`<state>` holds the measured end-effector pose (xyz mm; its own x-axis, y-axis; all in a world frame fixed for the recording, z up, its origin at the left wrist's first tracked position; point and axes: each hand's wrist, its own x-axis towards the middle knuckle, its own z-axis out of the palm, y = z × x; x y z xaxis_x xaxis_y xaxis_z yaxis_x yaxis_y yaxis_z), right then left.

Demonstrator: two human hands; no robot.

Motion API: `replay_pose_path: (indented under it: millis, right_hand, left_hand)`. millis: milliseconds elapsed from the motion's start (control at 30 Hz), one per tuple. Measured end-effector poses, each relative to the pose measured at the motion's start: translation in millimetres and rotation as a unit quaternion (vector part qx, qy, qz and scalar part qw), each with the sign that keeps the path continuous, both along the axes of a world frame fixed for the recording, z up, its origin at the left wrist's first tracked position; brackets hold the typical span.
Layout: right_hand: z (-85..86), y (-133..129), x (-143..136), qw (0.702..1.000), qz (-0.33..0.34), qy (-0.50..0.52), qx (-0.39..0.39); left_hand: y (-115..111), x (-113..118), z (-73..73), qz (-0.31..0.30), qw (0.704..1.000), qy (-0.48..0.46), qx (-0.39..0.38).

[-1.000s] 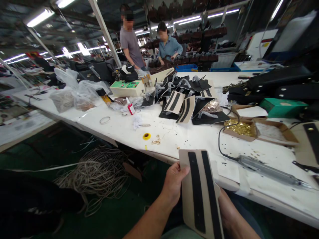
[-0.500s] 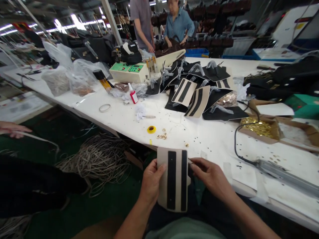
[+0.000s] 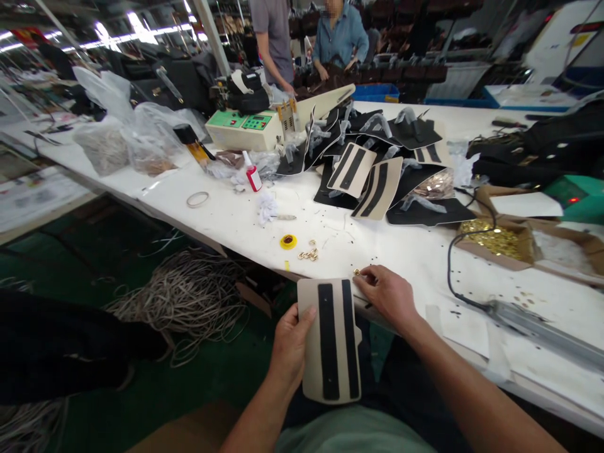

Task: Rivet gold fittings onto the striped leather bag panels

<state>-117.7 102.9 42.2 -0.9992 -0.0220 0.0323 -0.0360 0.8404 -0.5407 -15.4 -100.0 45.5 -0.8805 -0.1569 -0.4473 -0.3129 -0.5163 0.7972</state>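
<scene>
My left hand (image 3: 291, 336) grips the left edge of a beige panel (image 3: 314, 352) with two black stripes, thumb on its face, above my lap. At the table's front edge my right hand (image 3: 387, 292) has its fingertips closed at a small gold piece (image 3: 357, 272); whether the piece is pinched or only touched is hard to tell. Left of that hand lie several gold rings (image 3: 309, 254) and a yellow round spool (image 3: 288, 241).
A pile of black and beige panels (image 3: 352, 168) covers the middle of the white table (image 3: 245, 220). Boxes of gold parts (image 3: 495, 242) and a grey tool (image 3: 542, 330) with a cable lie right. A red bottle (image 3: 253, 176) stands behind. Two people stand beyond.
My right hand has left the panel's right edge and moved up to the gold piece on the table. My left hand still holds the panel. The person's hand at far left is out of view.
</scene>
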Motion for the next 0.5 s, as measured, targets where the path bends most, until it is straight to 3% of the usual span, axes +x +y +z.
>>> replay_pose_path:
  millis: [367,500]
  right_hand:
    - [11.5,-14,-4,0.998,-0.026,-0.047,0.044]
    - [13.9,-16,-3,0.997,-0.016,-0.054,0.051]
  left_hand:
    - [-1,1,11.4,-0.005,1.000,0.013,0.003]
    - [-4,2,-1.7,-0.001,1.000,0.011,-0.017]
